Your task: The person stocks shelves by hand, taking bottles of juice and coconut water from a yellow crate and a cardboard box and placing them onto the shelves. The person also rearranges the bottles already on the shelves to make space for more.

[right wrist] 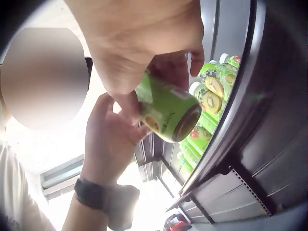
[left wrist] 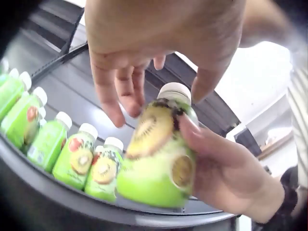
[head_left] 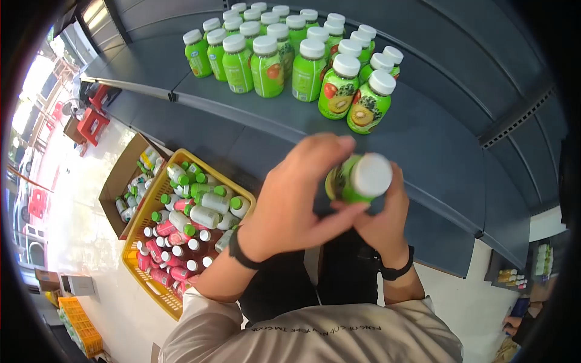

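Green with a white cap, a bottle sits gripped in the right hand; the left hand's fingers spread loosely near its cap. Beyond the hands runs a shelf, its surface stretching rightward from its front edge.

I can make out no sure word: dark lettering across the beige cloth shirt below the grip is distorted; labels on the gripped white-capped green plastic bottle and matching bottles beyond are unclear.
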A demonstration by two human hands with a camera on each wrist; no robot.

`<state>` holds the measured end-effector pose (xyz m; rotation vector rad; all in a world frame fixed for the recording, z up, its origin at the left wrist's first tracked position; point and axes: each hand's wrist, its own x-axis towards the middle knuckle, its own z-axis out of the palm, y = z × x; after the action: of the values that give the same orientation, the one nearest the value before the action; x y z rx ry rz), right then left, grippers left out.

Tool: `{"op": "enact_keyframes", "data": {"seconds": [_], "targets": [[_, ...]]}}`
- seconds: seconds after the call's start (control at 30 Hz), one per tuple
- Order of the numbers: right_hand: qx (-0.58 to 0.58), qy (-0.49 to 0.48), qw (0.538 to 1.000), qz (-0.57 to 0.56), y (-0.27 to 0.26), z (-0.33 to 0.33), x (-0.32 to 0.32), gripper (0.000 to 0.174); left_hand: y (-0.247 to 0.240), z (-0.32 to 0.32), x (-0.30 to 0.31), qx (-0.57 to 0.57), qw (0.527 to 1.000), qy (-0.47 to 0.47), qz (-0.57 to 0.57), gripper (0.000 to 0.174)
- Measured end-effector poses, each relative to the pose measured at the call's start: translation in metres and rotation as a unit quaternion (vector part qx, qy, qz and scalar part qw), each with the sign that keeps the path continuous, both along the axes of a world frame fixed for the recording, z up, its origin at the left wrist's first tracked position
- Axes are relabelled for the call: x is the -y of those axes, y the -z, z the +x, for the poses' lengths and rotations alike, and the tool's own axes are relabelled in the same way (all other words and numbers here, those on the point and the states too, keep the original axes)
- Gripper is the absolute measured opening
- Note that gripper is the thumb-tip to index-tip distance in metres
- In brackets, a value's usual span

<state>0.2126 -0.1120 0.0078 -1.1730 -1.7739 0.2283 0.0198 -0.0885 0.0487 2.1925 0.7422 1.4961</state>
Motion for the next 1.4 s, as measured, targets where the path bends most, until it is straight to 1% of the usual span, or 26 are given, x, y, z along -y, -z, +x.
{"op": "enact_keyframes", "data": {"seconds": [0.03,0.07,0.1,0.13,0.2,0.23,0.33,0.43,0.53,0.6,0.67,0.73,0.8,0.9,1.0,1.03,1.13,1.2,1.23,1.3,1.33,1.37,1.4], "targets": [[-0.035,0.029,0.999,0.011,0.005,0.002,-0.011,0.073,0.01,0.009,-0.007,0.056,0.998,0.0,-0.029,0.063],[-0.076,0.064,0.994,0.034,0.004,-0.004,-0.022,0.076,0.019,0.016,-0.014,0.113,0.992,0.001,-0.059,0.062],[-0.032,0.107,0.993,0.037,-0.004,-0.006,-0.032,0.076,0.027,0.02,-0.019,0.127,0.987,0.027,-0.092,0.055],[0.013,0.149,0.988,0.04,-0.012,-0.007,-0.039,0.077,0.036,0.023,-0.026,0.102,0.991,0.014,-0.081,0.053],[-0.084,0.123,0.989,-0.015,-0.009,-0.01,-0.053,0.077,0.047,0.027,-0.039,0.053,0.997,-0.016,-0.06,0.05],[-0.132,0.11,0.984,-0.045,-0.008,-0.012,-0.057,0.077,0.048,0.031,-0.04,0.086,0.992,0.006,-0.097,0.05],[-0.113,0.106,0.986,-0.065,-0.017,-0.014,-0.054,0.074,0.053,0.032,-0.044,0.121,0.985,0.026,-0.116,0.051],[-0.051,0.102,0.993,-0.031,-0.019,-0.003,-0.056,0.067,0.061,0.034,-0.05,0.082,0.995,-0.002,-0.064,0.057],[-0.113,-0.012,0.989,-0.094,-0.033,0.018,-0.043,0.058,0.056,0.044,-0.043,0.081,0.993,-0.044,-0.077,0.061],[-0.075,-0.038,0.986,-0.144,-0.05,0.053,-0.041,0.048,0.057,0.052,-0.046,0.076,0.992,-0.081,-0.061,0.062],[-0.072,-0.01,0.981,-0.18,-0.072,0.083,-0.06,0.044,0.059,0.055,-0.049,0.065,0.99,-0.116,-0.044,0.063],[-0.004,0.01,0.983,-0.183,-0.078,0.116,-0.103,0.045,0.06,0.059,-0.051,0.043,0.988,-0.145,-0.021,0.064],[0.111,0.04,0.973,-0.2,-0.078,0.126,-0.141,0.048,0.059,0.06,-0.052,0.041,0.99,-0.128,-0.038,0.063],[-0.008,-0.072,0.959,-0.273,-0.072,0.109,-0.172,0.052,0.055,0.063,-0.053,0.027,0.992,-0.123,-0.03,0.063],[-0.077,-0.117,0.942,-0.306,-0.065,0.103,-0.196,0.056,0.048,0.069,-0.054,0.001,0.989,-0.15,-0.003,0.062],[-0.075,-0.111,0.944,-0.302,-0.064,0.102,-0.198,0.056,0.046,0.071,-0.055,-0.008,0.987,-0.163,0.007,0.062],[-0.081,-0.094,0.948,-0.292,-0.063,0.095,-0.202,0.057,0.043,0.078,-0.057,-0.002,0.985,-0.172,-0.017,0.06],[-0.103,-0.08,0.948,-0.29,-0.064,0.09,-0.199,0.058,0.045,0.081,-0.062,-0.003,0.983,-0.186,0.005,0.061],[-0.107,-0.089,0.953,-0.269,-0.063,0.091,-0.199,0.058,0.045,0.082,-0.064,-0.004,0.981,-0.194,0.016,0.061],[-0.116,-0.112,0.96,-0.23,-0.057,0.093,-0.197,0.059,0.041,0.085,-0.066,-0.024,0.979,-0.204,-0.005,0.061],[-0.125,-0.095,0.956,-0.246,-0.056,0.092,-0.192,0.061,0.04,0.085,-0.066,-0.034,0.976,-0.213,-0.017,0.062],[-0.134,-0.077,0.953,-0.261,-0.059,0.094,-0.184,0.062,0.043,0.086,-0.07,-0.027,0.974,-0.224,0.005,0.062],[-0.141,-0.056,0.95,-0.272,-0.062,0.094,-0.176,0.063,0.045,0.086,-0.072,-0.025,0.972,-0.232,0.005,0.061]]}}
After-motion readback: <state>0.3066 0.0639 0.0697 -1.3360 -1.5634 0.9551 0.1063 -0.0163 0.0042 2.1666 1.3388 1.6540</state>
